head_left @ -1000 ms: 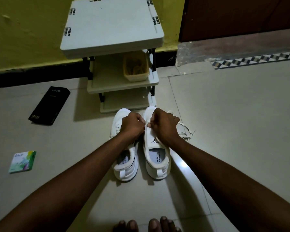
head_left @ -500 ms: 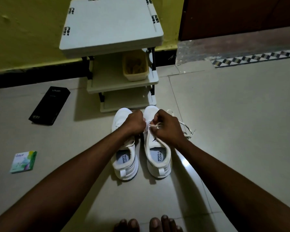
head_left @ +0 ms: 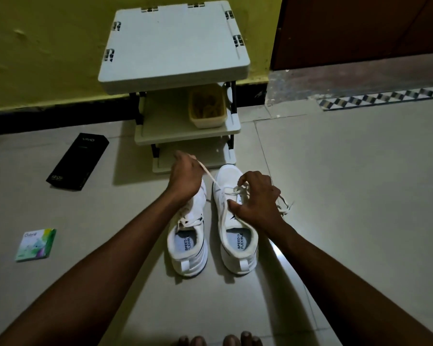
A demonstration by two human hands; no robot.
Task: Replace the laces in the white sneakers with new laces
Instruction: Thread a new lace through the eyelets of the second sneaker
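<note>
Two white sneakers stand side by side on the floor, toes pointing away from me: the left sneaker (head_left: 188, 248) and the right sneaker (head_left: 235, 236). My left hand (head_left: 185, 177) is raised above the left sneaker's toe and pinches one end of a white lace (head_left: 211, 179), which runs taut down to the right sneaker's eyelets. My right hand (head_left: 256, 198) rests on the right sneaker's tongue, with its fingers on the lace crossings. Loose lace (head_left: 285, 207) trails on the floor to the right of that hand.
A small white three-tier rack (head_left: 175, 46) stands right behind the shoes, with a yellow tub (head_left: 206, 108) on its middle shelf. A black phone box (head_left: 78, 162) and a small green packet (head_left: 35, 244) lie on the floor at left. My toes (head_left: 220, 340) show at the bottom edge.
My left hand has lifted up and away to the left, drawing a length of lace out of the right sneaker. My right hand has stayed on that sneaker's tongue.
</note>
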